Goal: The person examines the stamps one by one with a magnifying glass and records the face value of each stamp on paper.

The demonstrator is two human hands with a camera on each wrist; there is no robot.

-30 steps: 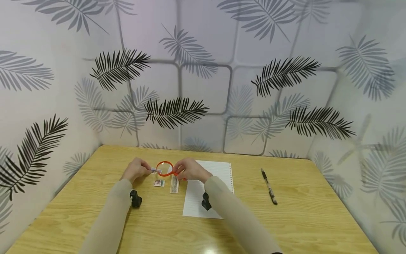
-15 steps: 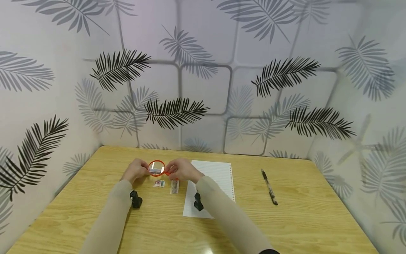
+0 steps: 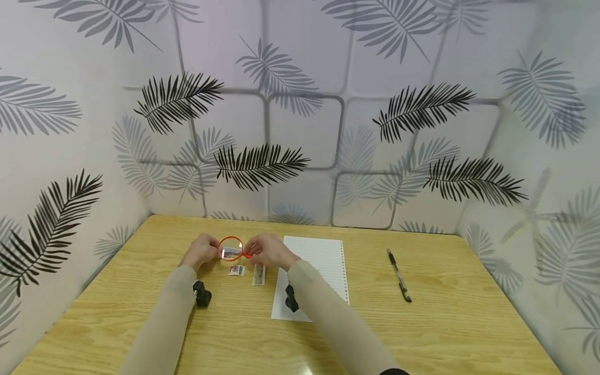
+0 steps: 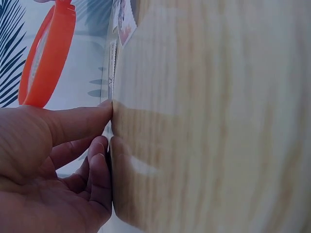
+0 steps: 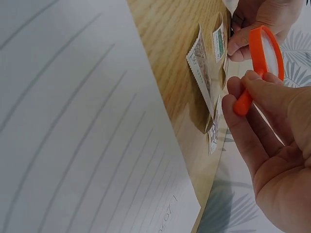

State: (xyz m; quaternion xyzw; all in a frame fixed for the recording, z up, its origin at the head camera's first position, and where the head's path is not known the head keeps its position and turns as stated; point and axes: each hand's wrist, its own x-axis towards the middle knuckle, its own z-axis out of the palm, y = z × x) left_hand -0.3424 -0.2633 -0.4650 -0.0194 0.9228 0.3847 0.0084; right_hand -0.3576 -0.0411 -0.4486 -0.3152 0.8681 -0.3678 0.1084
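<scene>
My right hand (image 3: pixel 267 249) pinches the short handle of an orange-rimmed magnifying glass (image 3: pixel 231 249) between thumb and fingers. Its lens is over a postage stamp (image 3: pixel 229 253), whose picture shows through it in the head view. My left hand (image 3: pixel 201 251) is at the left of that stamp; thumb and fingertips meet at its edge, low against the table, in the left wrist view (image 4: pixel 63 150). Nearer me lie a stamp with a pink and green picture (image 3: pixel 236 270) and a tall brownish stamp (image 3: pixel 259 275), partly hidden by the right hand. In the right wrist view the stamps look slightly curled.
A lined sheet of paper (image 3: pixel 319 250) with punched holes along its right edge lies under the right forearm; handwriting shows in the right wrist view. Farther right is a black-capped pen (image 3: pixel 398 275). The wooden table (image 3: pixel 450 291) meets leaf-patterned walls.
My right hand has carried the magnifying glass left, from beside the far stamp to over it, then held nearly still. The left hand has stayed in place.
</scene>
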